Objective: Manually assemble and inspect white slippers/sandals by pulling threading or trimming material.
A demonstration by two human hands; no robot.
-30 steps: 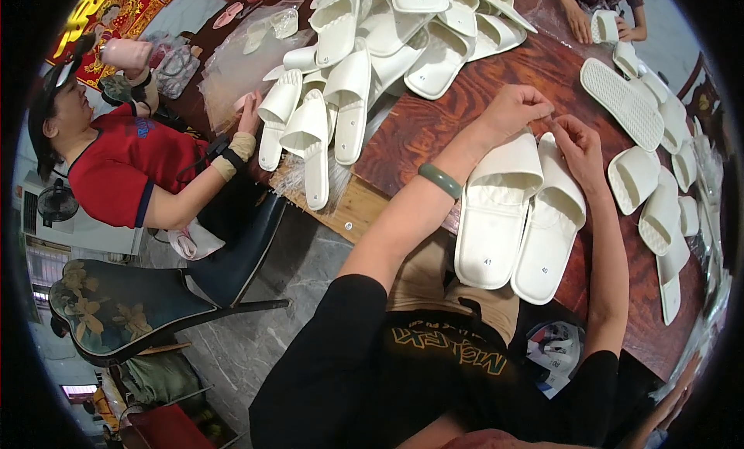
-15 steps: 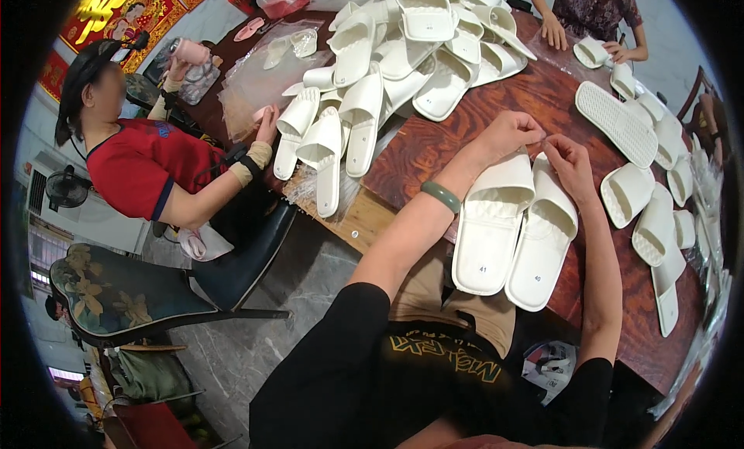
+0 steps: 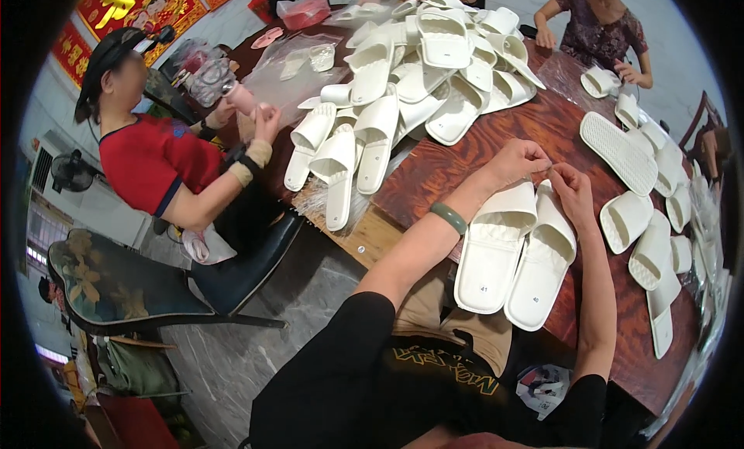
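Two white slippers lie side by side at the table's near edge, the left slipper and the right slipper, heels toward me. Just beyond their toe straps, my left hand is closed in a pinch, a green bangle on its wrist. Fingertip to fingertip with it, my right hand also pinches. Whatever is between the fingertips is too small to make out. Both hands are above the tabletop, and my right wrist runs beside the right slipper.
A big heap of white slippers covers the table's far left. More slippers and clear plastic bags line the right side. At left, a person in red handles a pink slipper. Another person sits across the table.
The whole scene has shifted lower in my view. My hands keep their pinch near the slipper toes. The person in red has brought both hands together at the pink slipper.
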